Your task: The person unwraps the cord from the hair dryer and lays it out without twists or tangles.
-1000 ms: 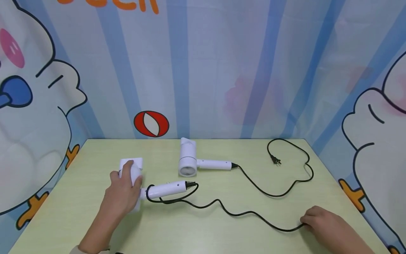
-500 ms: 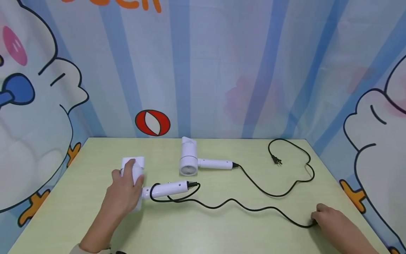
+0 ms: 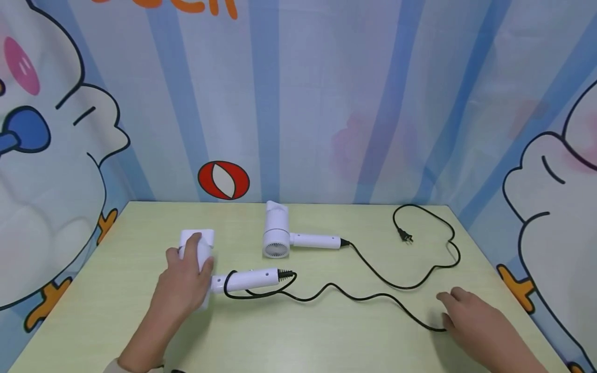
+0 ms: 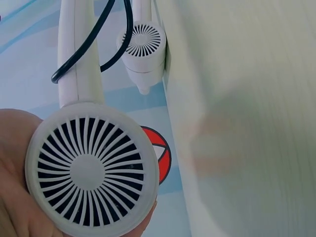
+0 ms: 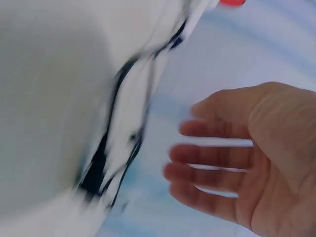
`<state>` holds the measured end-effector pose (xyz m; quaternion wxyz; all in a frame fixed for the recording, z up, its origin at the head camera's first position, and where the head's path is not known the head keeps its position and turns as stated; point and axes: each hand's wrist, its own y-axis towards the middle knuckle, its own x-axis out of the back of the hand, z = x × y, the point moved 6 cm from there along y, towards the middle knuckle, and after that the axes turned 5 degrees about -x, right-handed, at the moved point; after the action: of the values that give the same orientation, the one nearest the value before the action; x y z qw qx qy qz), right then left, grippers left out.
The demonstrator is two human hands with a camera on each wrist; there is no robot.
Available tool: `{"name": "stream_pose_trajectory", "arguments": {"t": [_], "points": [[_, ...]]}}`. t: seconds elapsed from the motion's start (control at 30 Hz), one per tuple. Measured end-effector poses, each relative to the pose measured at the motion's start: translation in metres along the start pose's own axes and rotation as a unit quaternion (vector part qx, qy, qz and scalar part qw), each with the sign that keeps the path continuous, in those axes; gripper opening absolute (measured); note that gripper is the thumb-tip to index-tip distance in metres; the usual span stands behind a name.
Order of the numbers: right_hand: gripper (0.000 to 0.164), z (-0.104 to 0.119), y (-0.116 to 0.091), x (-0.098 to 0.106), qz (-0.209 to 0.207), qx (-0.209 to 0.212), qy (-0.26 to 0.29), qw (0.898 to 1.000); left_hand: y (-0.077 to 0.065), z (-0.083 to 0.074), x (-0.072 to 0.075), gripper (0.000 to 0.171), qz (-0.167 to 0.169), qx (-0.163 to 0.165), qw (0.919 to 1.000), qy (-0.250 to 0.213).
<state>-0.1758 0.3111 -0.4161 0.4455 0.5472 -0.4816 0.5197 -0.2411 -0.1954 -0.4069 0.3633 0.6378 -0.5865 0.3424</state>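
My left hand (image 3: 179,287) grips the head of a white hair dryer (image 3: 244,280) at the left of the table. In the left wrist view the hair dryer's round vent grille (image 4: 87,172) faces the camera, with fingers curled behind it. A loop of its black cord (image 3: 359,299) goes round the handle, and the rest runs right across the table. Beside the cord's end is my right hand (image 3: 480,326), with nothing in its fingers. Its loosely extended fingers appear in the right wrist view, apart from the blurred dark plug (image 5: 94,177).
A second white hair dryer (image 3: 277,230) lies farther back, its handle pointing right. Its black cord (image 3: 410,287) curves to a plug (image 3: 404,236) at the back right. Behind the pale table (image 3: 140,223) hangs a blue-striped cartoon backdrop (image 3: 317,103).
The right hand drew the cord rightward, then let go of it and lifted slightly. The left hand stays on the hair dryer's head.
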Motion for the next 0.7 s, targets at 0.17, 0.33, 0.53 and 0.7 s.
{"name": "stream_pose_trajectory", "arguments": {"t": [0.17, 0.33, 0.53, 0.7], "points": [[0.057, 0.073, 0.003, 0.026, -0.118, 0.037, -0.002, 0.992, -0.002, -0.006, 0.0, 0.066, -0.005, -0.013, 0.9999, 0.006], [0.079, 0.133, 0.0, 0.043, -0.197, 0.091, 0.019, 0.976, -0.004, -0.011, -0.003, 0.067, 0.003, -0.017, 0.9998, 0.012], [0.097, 0.173, -0.009, 0.082, -0.295, 0.117, 0.074, 0.945, -0.005, -0.014, -0.005, 0.068, -0.001, -0.015, 0.9997, 0.019], [0.105, 0.188, -0.014, 0.1, -0.331, 0.126, 0.079, 0.932, -0.004, -0.016, -0.004, 0.068, -0.003, -0.013, 0.9996, 0.024]]}}
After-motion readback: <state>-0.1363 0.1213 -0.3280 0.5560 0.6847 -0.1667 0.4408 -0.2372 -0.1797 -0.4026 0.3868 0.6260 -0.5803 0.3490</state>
